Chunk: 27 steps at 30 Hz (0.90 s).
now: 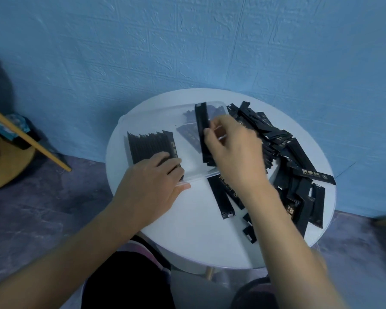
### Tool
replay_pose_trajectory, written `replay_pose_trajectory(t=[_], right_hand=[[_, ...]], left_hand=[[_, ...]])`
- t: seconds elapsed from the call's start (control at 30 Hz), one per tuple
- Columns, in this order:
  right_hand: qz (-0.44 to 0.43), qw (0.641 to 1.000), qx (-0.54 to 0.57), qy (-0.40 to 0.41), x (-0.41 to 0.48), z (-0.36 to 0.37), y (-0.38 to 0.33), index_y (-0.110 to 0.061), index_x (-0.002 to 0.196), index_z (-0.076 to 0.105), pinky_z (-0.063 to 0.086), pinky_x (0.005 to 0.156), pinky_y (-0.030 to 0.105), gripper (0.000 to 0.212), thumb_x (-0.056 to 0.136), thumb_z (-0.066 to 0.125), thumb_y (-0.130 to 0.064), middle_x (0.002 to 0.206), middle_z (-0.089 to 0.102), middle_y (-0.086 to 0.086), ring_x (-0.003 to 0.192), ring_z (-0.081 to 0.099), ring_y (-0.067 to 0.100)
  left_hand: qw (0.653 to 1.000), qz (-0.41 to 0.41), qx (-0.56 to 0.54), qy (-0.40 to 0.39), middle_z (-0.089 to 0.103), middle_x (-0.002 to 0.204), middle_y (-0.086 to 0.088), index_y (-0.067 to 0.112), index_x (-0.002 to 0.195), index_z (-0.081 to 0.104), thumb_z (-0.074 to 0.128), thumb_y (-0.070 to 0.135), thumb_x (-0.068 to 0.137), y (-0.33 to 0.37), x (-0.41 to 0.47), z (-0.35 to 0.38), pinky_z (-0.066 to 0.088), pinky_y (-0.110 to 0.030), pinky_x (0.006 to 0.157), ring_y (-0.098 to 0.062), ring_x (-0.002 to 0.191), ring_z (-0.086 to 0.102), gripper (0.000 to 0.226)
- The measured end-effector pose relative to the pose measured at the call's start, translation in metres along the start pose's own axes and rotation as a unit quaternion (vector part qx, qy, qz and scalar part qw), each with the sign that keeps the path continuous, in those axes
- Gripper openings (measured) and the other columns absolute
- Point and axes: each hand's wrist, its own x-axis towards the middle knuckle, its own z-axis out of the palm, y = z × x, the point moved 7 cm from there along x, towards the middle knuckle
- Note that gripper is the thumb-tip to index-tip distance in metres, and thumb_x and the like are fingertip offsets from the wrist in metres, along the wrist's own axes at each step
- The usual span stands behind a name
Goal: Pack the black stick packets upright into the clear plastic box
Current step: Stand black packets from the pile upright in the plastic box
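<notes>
Two hands pack black packets into one clear box on a round white desk.

At the far left stands one round wooden stool (7,166) with one long yellow stick (27,137) lying across it. On the desk (198,230) sits one clear plastic box (201,176). At its left end one row of packets (149,146) stands up, about ten, packed close. The left hand (152,184) has its grip clamped on the near end of that row, fingers bent over the packets and thumb flat along the box's near rim. In the middle of the box the right hand (232,150) has its grip clamped on one small bunch of packets (202,128), held upright; how many is hard to tell. One big pile of loose packets (288,152) lies on the desk to the right, too many to count.
</notes>
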Motion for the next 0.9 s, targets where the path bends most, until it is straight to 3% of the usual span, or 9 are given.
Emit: replay_pose_trajectory(t=[0.2, 0.33, 0.4, 0.6, 0.9], right_hand=[[0.037, 0.984, -0.108, -0.137, 0.009, 0.069, 0.013, -0.020, 0.101, 0.057, 0.047, 0.071, 0.039, 0.013, 0.094, 0.052, -0.030, 0.092, 0.071, 0.004, 0.089, 0.061, 0.038], [0.059, 0.977, -0.052, -0.199, 0.013, 0.084, 0.016, -0.023, 0.102, 0.059, 0.038, 0.075, 0.035, 0.015, 0.092, 0.061, -0.035, 0.096, 0.071, 0.000, 0.096, 0.060, 0.027], [0.071, 0.973, -0.002, -0.221, 0.014, 0.086, 0.016, -0.025, 0.097, 0.061, 0.045, 0.079, 0.034, 0.014, 0.092, 0.065, -0.037, 0.086, 0.072, -0.003, 0.088, 0.065, 0.021], [0.073, 0.968, 0.042, -0.234, 0.015, 0.085, 0.020, -0.027, 0.095, 0.064, 0.055, 0.087, 0.037, 0.003, 0.095, 0.060, -0.027, 0.073, 0.074, -0.001, 0.076, 0.072, 0.018], [0.077, 0.962, 0.075, -0.250, 0.011, 0.085, 0.018, -0.031, 0.105, 0.066, 0.054, 0.090, 0.038, 0.011, 0.094, 0.064, -0.026, 0.076, 0.075, -0.003, 0.068, 0.071, 0.011]], left_hand=[[1.000, -0.001, 0.012, 0.013, 0.072, 0.120, -0.002, 0.013, 0.104, 0.076, 0.042, 0.047, 0.099, 0.006, -0.003, -0.002, 0.055, -0.038, 0.081, -0.026, 0.118, 0.062, 0.048], [1.000, -0.003, 0.011, 0.018, 0.071, 0.120, -0.003, 0.012, 0.108, 0.076, 0.043, 0.046, 0.097, 0.006, -0.001, -0.003, 0.052, -0.039, 0.091, -0.027, 0.122, 0.061, 0.048], [1.000, -0.006, 0.001, 0.017, 0.071, 0.121, -0.004, 0.012, 0.110, 0.075, 0.043, 0.045, 0.098, 0.006, 0.000, -0.002, 0.054, -0.039, 0.092, -0.026, 0.124, 0.061, 0.049], [1.000, -0.020, -0.002, -0.004, 0.068, 0.116, -0.001, 0.015, 0.104, 0.074, 0.056, 0.050, 0.092, 0.004, 0.000, -0.005, 0.054, -0.030, 0.066, -0.019, 0.105, 0.069, 0.041], [0.999, -0.022, 0.025, -0.007, 0.065, 0.121, -0.002, 0.017, 0.124, 0.067, 0.067, 0.049, 0.084, 0.007, -0.003, -0.005, 0.050, -0.027, 0.056, -0.017, 0.085, 0.069, 0.051]])
